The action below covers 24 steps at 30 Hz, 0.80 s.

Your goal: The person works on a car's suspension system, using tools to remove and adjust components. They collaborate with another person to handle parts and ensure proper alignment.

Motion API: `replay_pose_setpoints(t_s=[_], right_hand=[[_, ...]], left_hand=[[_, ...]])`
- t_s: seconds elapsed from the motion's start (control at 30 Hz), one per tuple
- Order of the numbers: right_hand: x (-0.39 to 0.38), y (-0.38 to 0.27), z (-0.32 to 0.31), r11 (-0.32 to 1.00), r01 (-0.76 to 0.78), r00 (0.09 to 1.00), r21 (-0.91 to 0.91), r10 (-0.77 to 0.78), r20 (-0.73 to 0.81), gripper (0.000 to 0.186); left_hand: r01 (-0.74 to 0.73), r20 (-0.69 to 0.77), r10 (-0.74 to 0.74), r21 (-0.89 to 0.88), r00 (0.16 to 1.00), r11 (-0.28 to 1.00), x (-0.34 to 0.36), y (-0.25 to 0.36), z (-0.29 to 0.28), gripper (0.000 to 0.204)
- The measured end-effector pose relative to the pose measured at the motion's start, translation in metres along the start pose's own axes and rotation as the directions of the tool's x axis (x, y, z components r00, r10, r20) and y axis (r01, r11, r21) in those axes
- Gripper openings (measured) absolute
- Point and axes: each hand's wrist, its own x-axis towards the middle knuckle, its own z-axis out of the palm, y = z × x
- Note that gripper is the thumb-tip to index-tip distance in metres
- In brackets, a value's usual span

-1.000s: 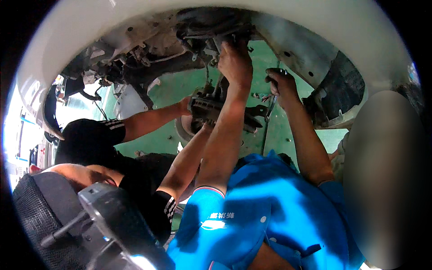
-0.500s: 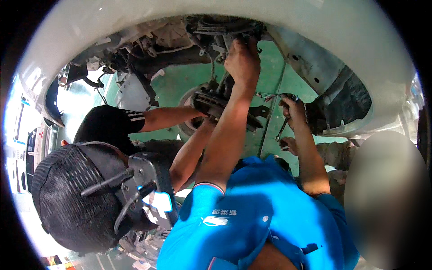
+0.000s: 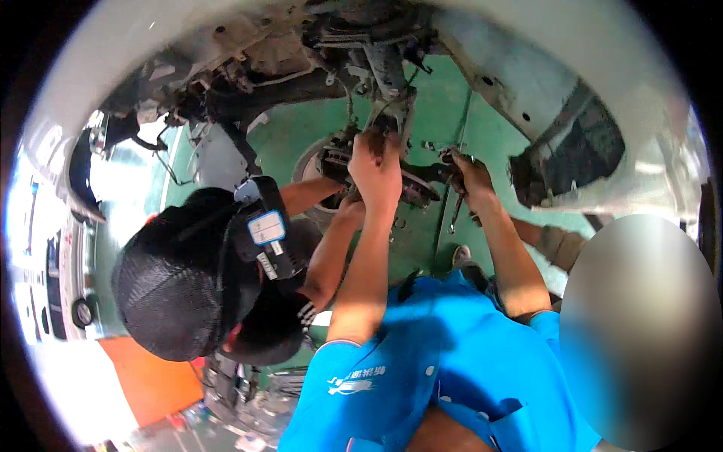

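Note:
My left hand (image 3: 376, 169) is closed at the lower end of a dirty suspension strut (image 3: 386, 71), just above the wheel hub. Its fingertips are against dark metal, and whatever they pinch is hidden. Below and beside it sits the brake disc (image 3: 418, 190), edge on. My right hand (image 3: 474, 182) is closed round a metal wrench (image 3: 455, 214), whose shaft hangs down from the fist beside the disc. A co-worker's hands (image 3: 348, 203) touch the hub from the left, partly hidden behind my left forearm.
The co-worker in a black mesh cap (image 3: 177, 279) leans in at left. Overhead curves the pale wheel arch (image 3: 640, 98), with a torn dark liner (image 3: 580, 154) at right. Another person's forearm (image 3: 531, 233) reaches in from the right. Green floor (image 3: 437, 94) lies below.
My left hand has come down from the top of the strut area to the hub. My right hand has shifted slightly left with the wrench. The co-worker's head has moved right and up.

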Motion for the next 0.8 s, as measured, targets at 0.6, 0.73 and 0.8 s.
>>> replay_pose_setpoints(t_s=[0.6, 0.73, 0.8], right_hand=[[-0.199, 0.107, -0.060, 0.726, -0.123, 0.837, -0.677, -0.290, -0.464, 0.050], [-0.219, 0.155, -0.070, 0.350, -0.140, 0.851, -0.926, -0.435, -0.294, 0.045], [-0.249, 0.168, -0.063, 0.309, -0.094, 0.919, -0.946, -0.339, -0.202, 0.044]], left_hand=[[0.508, 0.529, -0.284, -0.345, 0.800, 0.789, -0.102, -0.016, -0.039, 0.021], [0.542, 0.625, -0.249, -0.334, 0.740, 0.771, -0.115, -0.022, -0.068, 0.028], [0.608, 0.632, -0.468, -0.007, 0.618, 0.794, -0.116, 0.031, -0.082, 0.018]])
